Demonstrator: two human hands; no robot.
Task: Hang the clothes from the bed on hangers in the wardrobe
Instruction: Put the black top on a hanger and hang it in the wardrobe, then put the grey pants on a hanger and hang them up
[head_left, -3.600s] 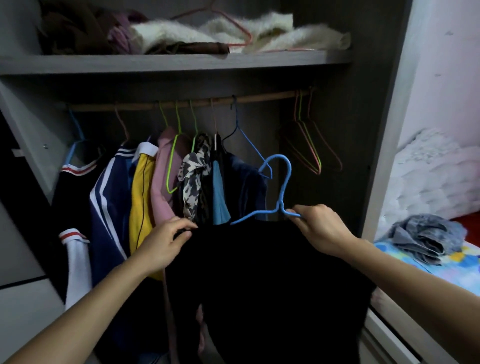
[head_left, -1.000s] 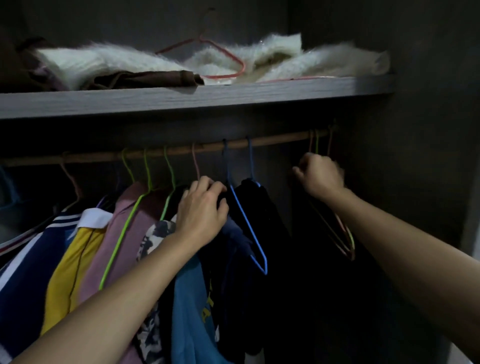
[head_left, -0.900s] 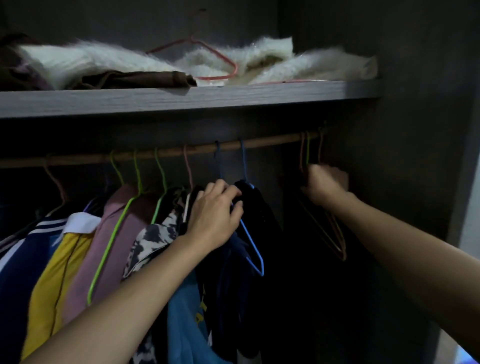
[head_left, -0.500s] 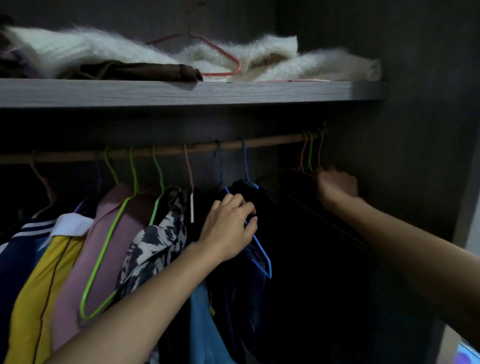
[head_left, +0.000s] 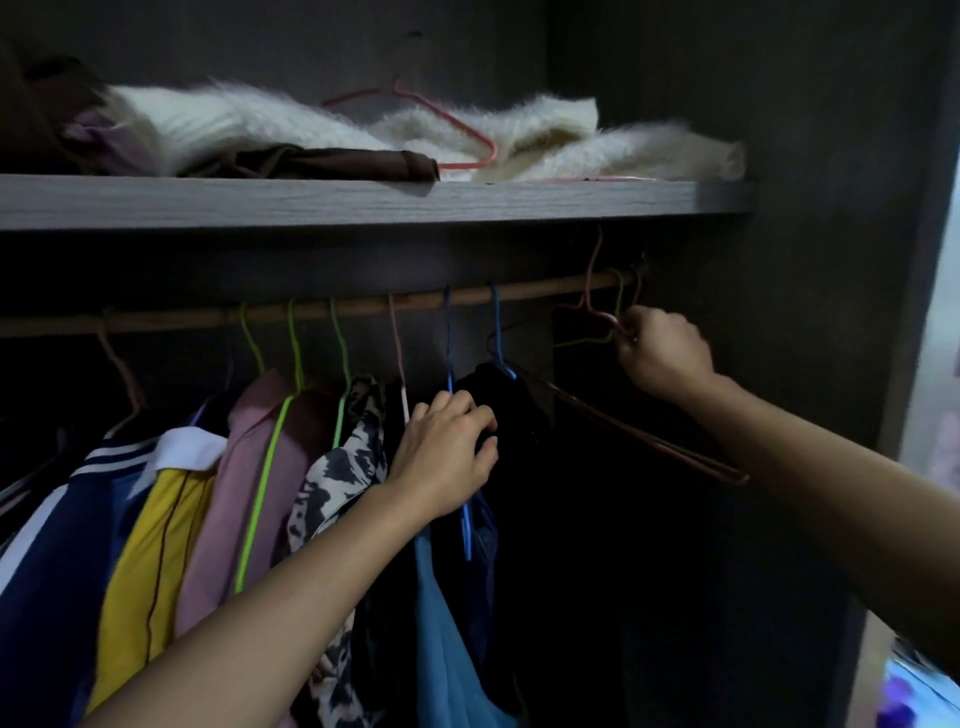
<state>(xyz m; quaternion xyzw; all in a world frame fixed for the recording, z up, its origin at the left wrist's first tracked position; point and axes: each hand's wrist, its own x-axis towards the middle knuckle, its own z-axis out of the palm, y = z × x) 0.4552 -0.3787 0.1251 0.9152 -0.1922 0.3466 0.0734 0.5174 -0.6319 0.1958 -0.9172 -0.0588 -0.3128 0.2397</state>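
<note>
PROGRESS: clothes (head_left: 249, 467) fill the rod (head_left: 545, 288) from 9 to 1 o'clock, black garment (head_left: 514, 415) among them; whatever remains on the bed (head_left: 922, 691) at 5 o'clock is blurred and can't be told | LEFT: left hand (head_left: 447, 452), centre, clutches the black garment | RIGHT: right hand (head_left: 660, 348), 2 o'clock, pinches an empty pink hanger (head_left: 588, 296), its hook above the rod | NEXT: probably dress that hanger

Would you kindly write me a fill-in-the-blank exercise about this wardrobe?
1. A pink hanger lies on white fluffy clothing on the ____.
2. The right hand grips empty hangers at the rail's ____ end.
3. The left hand grips a dark garment on a ____ hanger.

Missing words: shelf; right; blue.
</note>
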